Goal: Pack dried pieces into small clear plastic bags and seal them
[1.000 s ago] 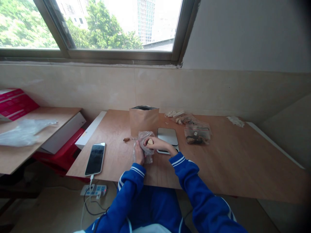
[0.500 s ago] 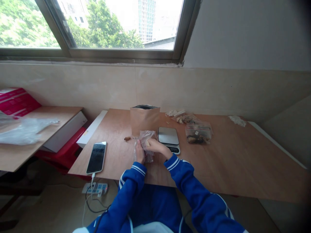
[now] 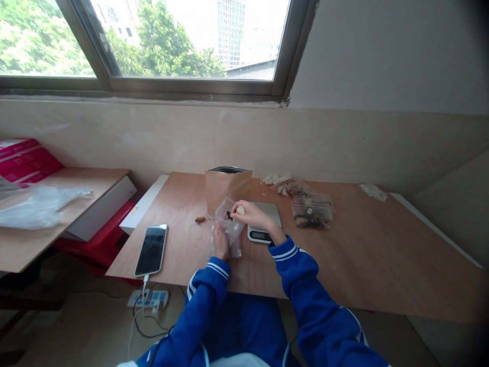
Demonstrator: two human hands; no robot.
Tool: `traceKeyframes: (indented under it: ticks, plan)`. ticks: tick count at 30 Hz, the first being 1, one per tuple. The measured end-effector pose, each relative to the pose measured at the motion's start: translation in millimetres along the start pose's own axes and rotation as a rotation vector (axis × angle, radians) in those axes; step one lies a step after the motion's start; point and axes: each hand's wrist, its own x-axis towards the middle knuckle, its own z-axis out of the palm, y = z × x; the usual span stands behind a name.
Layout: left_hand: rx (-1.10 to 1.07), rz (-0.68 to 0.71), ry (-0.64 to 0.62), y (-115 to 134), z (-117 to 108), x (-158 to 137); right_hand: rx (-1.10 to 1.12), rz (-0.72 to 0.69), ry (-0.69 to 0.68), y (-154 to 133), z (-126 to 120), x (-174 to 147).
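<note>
My left hand (image 3: 220, 242) is closed on a clear plastic bag (image 3: 234, 235), holding it upright just above the table. At the bag's mouth, my right hand (image 3: 255, 215) pinches a small dark dried piece (image 3: 229, 215). A pale piece (image 3: 240, 209) also shows among its fingers; what kind these are I cannot make out. Behind the bag stands an open brown paper pouch (image 3: 228, 186). Under my right wrist is a kitchen scale (image 3: 275, 211), partly covered by the hand. Left of the bag lies a small brown dried piece (image 3: 199, 219).
Zip bags of dried pieces (image 3: 312, 211) lie right of the scale, with pale dried pieces (image 3: 275, 179) behind. More pale strips (image 3: 373, 191) are at the far right. A phone (image 3: 152, 250) on a charging cable lies near the left edge. Another table (image 3: 103, 178) stands left.
My right hand has come up out of the plastic bag and moved slightly right, now showing the dark piece and the pale piece. My left hand stays on the bag.
</note>
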Motion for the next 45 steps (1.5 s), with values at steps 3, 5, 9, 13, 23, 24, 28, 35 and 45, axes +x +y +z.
traceKeyframes:
  ticks: [3,5,9,13,23,24,28,35,45]
  plan:
    - [0.035,-0.018,-0.029,1.8,0.1,-1.2,0.087,-0.053,0.112,-16.6,-18.1,10.4]
    - [0.04,-0.009,-0.05,4.9,0.0,-2.1,0.155,-0.076,0.178,-22.8,-24.1,18.0]
    - [0.049,0.042,-0.106,11.3,-0.3,-3.9,0.279,-0.094,0.213,-21.4,-26.5,30.2]
    - [0.043,0.069,-0.104,11.2,-0.4,-4.0,0.269,-0.132,0.355,-19.9,-39.8,44.0]
    - [0.038,0.03,-0.126,2.5,1.0,-0.7,-0.327,-0.37,0.344,-29.7,-94.5,120.6]
    - [0.045,0.026,-0.138,2.8,1.0,-0.9,-0.372,-0.364,0.288,-29.6,-94.5,125.4]
    - [0.09,0.026,-0.173,6.8,1.2,-3.5,-0.438,-0.309,0.084,-29.0,-90.0,133.9]
    - [0.257,0.039,-0.262,12.4,7.8,-11.5,-0.396,-0.253,-0.008,-21.3,-82.2,132.1]
    - [0.822,0.131,-0.408,34.4,15.7,-22.3,-0.617,-0.28,-0.071,-28.5,-78.2,131.0]
